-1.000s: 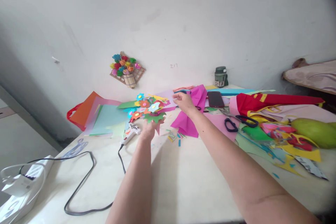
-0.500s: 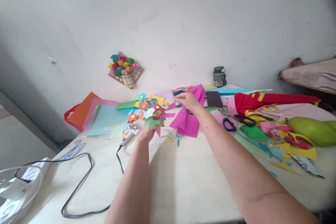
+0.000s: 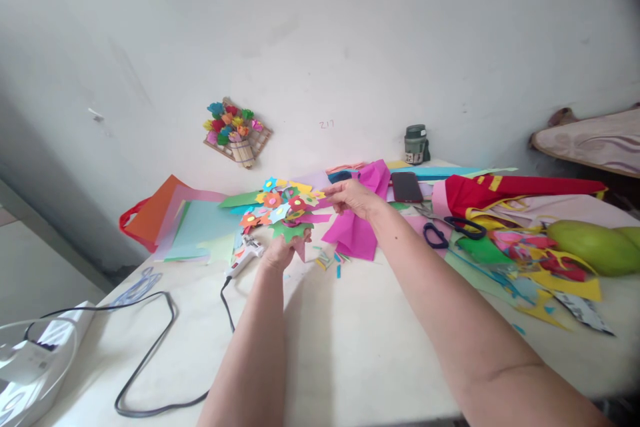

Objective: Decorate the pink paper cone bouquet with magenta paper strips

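My left hand [image 3: 280,255] is closed around the base of a paper flower bouquet [image 3: 291,232], holding it above the table. Green jagged paper rings the base, with a pink point of paper hanging below. Orange, red, blue and yellow paper flowers fan out on top. At the bouquet's right side is my right hand [image 3: 353,198], its fingers stretched out and apart. Its fingertips meet the edge of a small yellow flower [image 3: 316,194]; whether they press on it I cannot tell. Beside my left hand lies a white glue gun [image 3: 247,255]. Behind my right hand is crumpled magenta paper [image 3: 357,237].
Dark-handled scissors [image 3: 465,227], a phone [image 3: 407,187] and coloured scraps [image 3: 545,280] lie to the right. A dark jar [image 3: 415,145] stands by the wall. Coloured sheets [image 3: 200,227] are at left. A black cord [image 3: 173,310] runs to a power strip [image 3: 55,363].
My right hand has moved slightly left, bringing its fingertips to the bouquet's right edge. My left hand still holds the bouquet in nearly the same place.
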The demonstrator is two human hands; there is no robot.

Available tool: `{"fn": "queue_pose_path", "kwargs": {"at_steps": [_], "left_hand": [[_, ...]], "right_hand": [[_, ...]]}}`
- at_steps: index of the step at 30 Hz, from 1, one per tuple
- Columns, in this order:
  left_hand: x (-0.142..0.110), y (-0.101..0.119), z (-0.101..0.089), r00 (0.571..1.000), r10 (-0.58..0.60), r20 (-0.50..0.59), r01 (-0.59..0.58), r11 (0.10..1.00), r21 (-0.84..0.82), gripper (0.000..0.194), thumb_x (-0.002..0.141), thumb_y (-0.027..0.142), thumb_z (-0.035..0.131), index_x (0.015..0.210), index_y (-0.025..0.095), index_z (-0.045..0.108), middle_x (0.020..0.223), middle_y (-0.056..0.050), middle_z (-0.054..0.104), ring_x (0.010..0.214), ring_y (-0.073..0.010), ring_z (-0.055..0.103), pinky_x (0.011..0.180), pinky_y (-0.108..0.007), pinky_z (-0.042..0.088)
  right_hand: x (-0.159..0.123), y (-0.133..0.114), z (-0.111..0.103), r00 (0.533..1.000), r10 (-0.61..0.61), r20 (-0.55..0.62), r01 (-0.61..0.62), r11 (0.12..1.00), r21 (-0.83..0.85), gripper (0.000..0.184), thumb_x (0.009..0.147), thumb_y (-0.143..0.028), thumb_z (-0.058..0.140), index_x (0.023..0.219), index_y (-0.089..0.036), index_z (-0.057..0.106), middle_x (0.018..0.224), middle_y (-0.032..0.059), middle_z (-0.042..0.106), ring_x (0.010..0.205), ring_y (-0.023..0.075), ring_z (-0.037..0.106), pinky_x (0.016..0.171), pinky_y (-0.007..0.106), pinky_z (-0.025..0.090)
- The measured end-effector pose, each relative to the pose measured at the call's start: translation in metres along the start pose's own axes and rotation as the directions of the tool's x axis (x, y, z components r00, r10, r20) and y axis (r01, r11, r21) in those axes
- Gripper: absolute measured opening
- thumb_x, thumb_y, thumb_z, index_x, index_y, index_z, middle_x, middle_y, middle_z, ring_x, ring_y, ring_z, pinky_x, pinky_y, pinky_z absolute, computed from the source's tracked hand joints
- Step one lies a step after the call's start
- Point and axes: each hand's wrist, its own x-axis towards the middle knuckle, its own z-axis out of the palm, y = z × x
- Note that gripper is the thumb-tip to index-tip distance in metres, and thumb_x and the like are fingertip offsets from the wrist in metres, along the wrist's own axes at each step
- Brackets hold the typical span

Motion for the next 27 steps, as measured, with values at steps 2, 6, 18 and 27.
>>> {"fn": "queue_pose_path", "kwargs": {"at_steps": [2,6,18,27], "left_hand": [[0.000,0.000,0.000,1.000,0.018,0.021,-0.018,1.000,-0.002,0.023,0.047,0.030,0.076,0.059,0.015,0.062,0.064,-0.004,0.055,0.062,-0.0156,0.050,0.064,-0.033,0.045],[0.000,0.000,0.000,0.999,0.037,0.022,-0.037,0.999,-0.002,0.024,0.046,0.031,0.075,0.056,0.015,0.061,0.065,-0.005,0.056,0.064,-0.0170,0.051,0.065,-0.034,0.045],[0.000,0.001,0.000,1.000,0.016,-0.020,-0.017,1.000,-0.010,0.022,0.044,0.028,0.075,0.056,0.015,0.062,0.061,-0.003,0.055,0.059,-0.0147,0.049,0.061,-0.032,0.046],[0.001,0.002,0.002,0.995,0.007,-0.103,-0.010,1.000,-0.021,0.022,0.043,0.025,0.073,0.058,0.013,0.062,0.064,-0.003,0.057,0.059,-0.0131,0.050,0.059,-0.030,0.045]], "right_hand": [[-0.001,0.001,0.003,1.000,0.018,0.007,-0.018,1.000,0.004,0.020,0.063,0.002,0.058,0.079,-0.008,0.067,0.041,-0.0005,0.057,0.036,0.0105,0.051,0.037,0.020,0.043],[0.001,0.005,0.002,0.999,0.016,0.037,-0.016,1.000,0.006,0.013,0.063,-0.001,0.063,0.074,-0.008,0.065,0.045,0.0014,0.060,0.038,0.0113,0.054,0.041,0.021,0.047],[0.003,0.012,0.000,0.989,-0.034,0.141,0.046,0.996,-0.082,0.013,0.061,-0.017,0.075,0.071,-0.010,0.070,0.051,0.0012,0.063,0.043,0.0074,0.054,0.044,0.018,0.047],[-0.001,0.010,0.001,0.983,0.017,0.185,-0.003,0.997,-0.079,0.012,0.062,-0.016,0.073,0.070,-0.009,0.069,0.046,0.0003,0.061,0.039,0.0079,0.052,0.042,0.019,0.044]]}}
